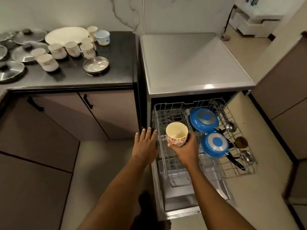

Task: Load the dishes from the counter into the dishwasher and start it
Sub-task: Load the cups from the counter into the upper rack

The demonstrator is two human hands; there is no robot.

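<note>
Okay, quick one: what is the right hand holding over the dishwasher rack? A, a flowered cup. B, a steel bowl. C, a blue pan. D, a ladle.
A: the right hand grips a cup with red flowers above the rack, while the blue pans already sit in it.

We are looking at a home kitchen. At ten o'clock a counter (116,52) is carrying cups (56,51), steel lids (21,54) and a white plate (66,35) above cabinet doors (108,113). At three o'clock a dishwasher (191,67) is standing open, its rack (239,165) holding blue pans (204,120).
</note>
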